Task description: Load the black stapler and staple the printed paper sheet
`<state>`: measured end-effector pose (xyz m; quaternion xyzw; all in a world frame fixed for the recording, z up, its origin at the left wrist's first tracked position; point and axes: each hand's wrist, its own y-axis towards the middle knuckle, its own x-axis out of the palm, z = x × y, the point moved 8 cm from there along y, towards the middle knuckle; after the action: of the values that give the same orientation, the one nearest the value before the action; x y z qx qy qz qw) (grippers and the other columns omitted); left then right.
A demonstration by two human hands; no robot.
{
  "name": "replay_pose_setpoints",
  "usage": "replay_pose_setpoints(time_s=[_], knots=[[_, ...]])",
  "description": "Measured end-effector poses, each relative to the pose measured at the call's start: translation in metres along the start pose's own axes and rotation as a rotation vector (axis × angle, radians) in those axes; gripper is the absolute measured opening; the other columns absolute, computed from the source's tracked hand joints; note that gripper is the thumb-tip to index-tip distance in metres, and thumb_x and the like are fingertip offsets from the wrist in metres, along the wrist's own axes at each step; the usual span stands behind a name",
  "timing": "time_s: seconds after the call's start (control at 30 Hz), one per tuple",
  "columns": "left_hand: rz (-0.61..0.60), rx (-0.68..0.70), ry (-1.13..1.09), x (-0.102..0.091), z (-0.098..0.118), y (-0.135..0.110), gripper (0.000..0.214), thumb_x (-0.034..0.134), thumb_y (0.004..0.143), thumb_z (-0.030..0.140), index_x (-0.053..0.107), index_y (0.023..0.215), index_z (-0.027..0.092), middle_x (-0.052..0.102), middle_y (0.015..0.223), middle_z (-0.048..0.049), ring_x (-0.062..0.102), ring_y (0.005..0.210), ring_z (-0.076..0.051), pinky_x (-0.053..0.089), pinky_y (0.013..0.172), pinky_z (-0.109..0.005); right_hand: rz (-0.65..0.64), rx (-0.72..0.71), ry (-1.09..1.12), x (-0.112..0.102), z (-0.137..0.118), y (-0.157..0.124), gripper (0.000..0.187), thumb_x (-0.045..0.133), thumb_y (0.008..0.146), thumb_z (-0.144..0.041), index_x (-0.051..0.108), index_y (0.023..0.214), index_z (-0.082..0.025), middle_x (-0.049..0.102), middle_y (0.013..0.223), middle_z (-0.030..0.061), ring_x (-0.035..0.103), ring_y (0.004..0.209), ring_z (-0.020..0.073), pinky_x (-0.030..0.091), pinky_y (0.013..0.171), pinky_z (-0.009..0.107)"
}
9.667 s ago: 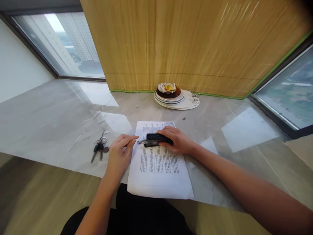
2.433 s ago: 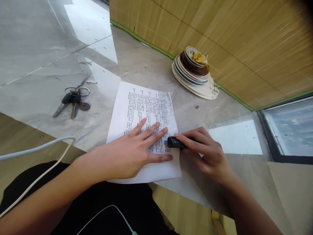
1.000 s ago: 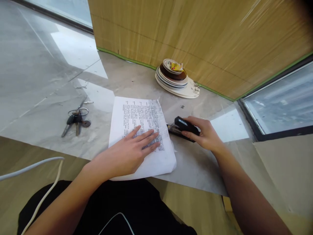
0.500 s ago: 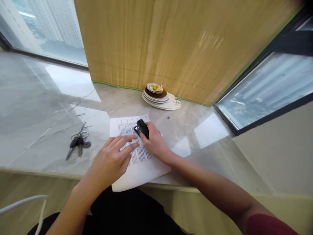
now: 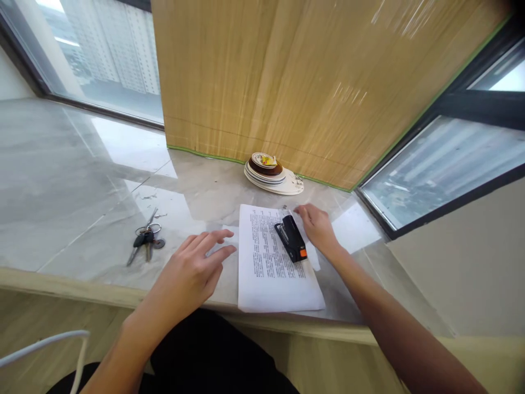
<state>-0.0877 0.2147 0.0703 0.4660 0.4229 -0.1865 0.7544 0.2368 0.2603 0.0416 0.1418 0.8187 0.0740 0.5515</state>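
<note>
Has stapler (image 5: 292, 238) already set down on paper (image 5: 279, 296), ungripped. Holds left hand (image 5: 200, 264) just left of paper, empty, fingers parted; right hand (image 5: 317, 225) beside paper's far right corner, fingers curled, cannot tell if pinching anything. Cannot make out any staple, nor judge work left.
</note>
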Motion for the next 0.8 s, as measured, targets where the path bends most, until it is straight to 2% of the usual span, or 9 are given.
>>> replay_pose_setpoints(time_s=[0.07, 0.13, 0.2, 0.3, 0.43, 0.53, 0.63, 0.7, 0.8], knots=[[0.019, -0.010, 0.001, -0.005, -0.001, -0.002, 0.039, 0.048, 0.094, -0.002, 0.066, 0.121, 0.021, 0.062, 0.141, -0.0114, 0.064, 0.115, -0.029, 0.053, 0.094, -0.050, -0.129, -0.153, -0.102, 0.026, -0.004, 0.022, 0.054, 0.028, 0.107, -0.042, 0.064, 0.138, -0.016, 0.056, 0.154, 0.0162, 0.053, 0.143, 0.0272, 0.040, 0.121, 0.042], [0.025, -0.020, -0.007, -0.009, -0.003, -0.003, 0.039, 0.049, 0.094, -0.001, 0.065, 0.121, 0.021, 0.061, 0.141, -0.0114, 0.064, 0.117, -0.029, 0.053, 0.095, -0.051, -0.244, -0.197, -0.151, 0.058, -0.008, 0.037, 0.055, 0.033, 0.106, -0.039, 0.053, 0.153, -0.018, 0.041, 0.168, 0.0133, 0.039, 0.155, 0.0266, 0.034, 0.126, 0.044], [0.025, -0.025, -0.017, -0.010, -0.004, -0.004, 0.039, 0.048, 0.094, -0.001, 0.066, 0.121, 0.021, 0.060, 0.142, -0.0115, 0.063, 0.119, -0.029, 0.054, 0.096, -0.052, -0.291, -0.165, -0.186, 0.087, -0.013, 0.048, 0.057, 0.036, 0.106, -0.039, 0.047, 0.158, -0.017, 0.039, 0.169, 0.0163, 0.035, 0.158, 0.0317, 0.031, 0.127, 0.051], [0.031, -0.023, -0.025, -0.012, -0.005, -0.003, 0.040, 0.048, 0.094, -0.001, 0.066, 0.122, 0.021, 0.059, 0.143, -0.0118, 0.062, 0.117, -0.030, 0.055, 0.094, -0.052, -0.300, -0.109, -0.249, 0.119, -0.035, 0.061, 0.060, 0.036, 0.107, -0.035, 0.040, 0.160, -0.008, 0.034, 0.168, 0.0269, 0.030, 0.159, 0.0396, 0.027, 0.126, 0.062], [0.025, -0.039, -0.019, -0.013, -0.009, -0.003, 0.039, 0.049, 0.094, 0.000, 0.066, 0.121, 0.021, 0.058, 0.144, -0.0119, 0.063, 0.115, -0.029, 0.055, 0.093, -0.052, -0.298, -0.128, -0.276, 0.149, -0.087, 0.077, 0.058, 0.036, 0.108, -0.032, 0.039, 0.159, -0.003, 0.032, 0.169, 0.0263, 0.030, 0.159, 0.0341, 0.027, 0.128, 0.053], [0.018, -0.049, -0.014, -0.013, -0.010, -0.003, 0.040, 0.048, 0.094, 0.000, 0.066, 0.122, 0.022, 0.058, 0.144, -0.0116, 0.062, 0.117, -0.030, 0.055, 0.094, -0.052, -0.266, -0.119, -0.279, 0.160, -0.119, 0.083, 0.059, 0.034, 0.109, -0.034, 0.040, 0.158, -0.002, 0.033, 0.169, 0.0266, 0.028, 0.160, 0.0335, 0.025, 0.129, 0.050], [0.018, -0.048, -0.012, -0.014, -0.011, -0.005, 0.040, 0.048, 0.094, -0.001, 0.066, 0.122, 0.023, 0.058, 0.144, -0.0114, 0.062, 0.118, -0.030, 0.054, 0.094, -0.051, -0.229, -0.079, -0.279, 0.159, -0.130, 0.078, 0.059, 0.033, 0.109, -0.038, 0.039, 0.159, -0.007, 0.028, 0.172, 0.0234, 0.023, 0.162, 0.0331, 0.026, 0.128, 0.053], [0.016, -0.044, -0.013, -0.015, -0.010, -0.006, 0.042, 0.047, 0.093, -0.001, 0.066, 0.122, 0.023, 0.058, 0.144, -0.0112, 0.063, 0.117, -0.029, 0.054, 0.094, -0.051, -0.204, -0.009, -0.292, 0.149, -0.119, 0.070, 0.062, 0.033, 0.109, -0.040, 0.036, 0.160, -0.005, 0.023, 0.172, 0.0267, 0.020, 0.162, 0.0379, 0.027, 0.126, 0.060], [0.017, -0.038, -0.014, -0.017, -0.009, -0.007, 0.043, 0.048, 0.092, -0.002, 0.066, 0.122, 0.023, 0.057, 0.146, -0.0110, 0.063, 0.115, -0.029, 0.054, 0.095, -0.051, -0.185, 0.114, -0.323, 0.126, -0.085, 0.058, 0.068, 0.031, 0.108, -0.037, 0.029, 0.160, 0.006, 0.017, 0.169, 0.0380, 0.019, 0.160, 0.0469, 0.028, 0.123, 0.067]])
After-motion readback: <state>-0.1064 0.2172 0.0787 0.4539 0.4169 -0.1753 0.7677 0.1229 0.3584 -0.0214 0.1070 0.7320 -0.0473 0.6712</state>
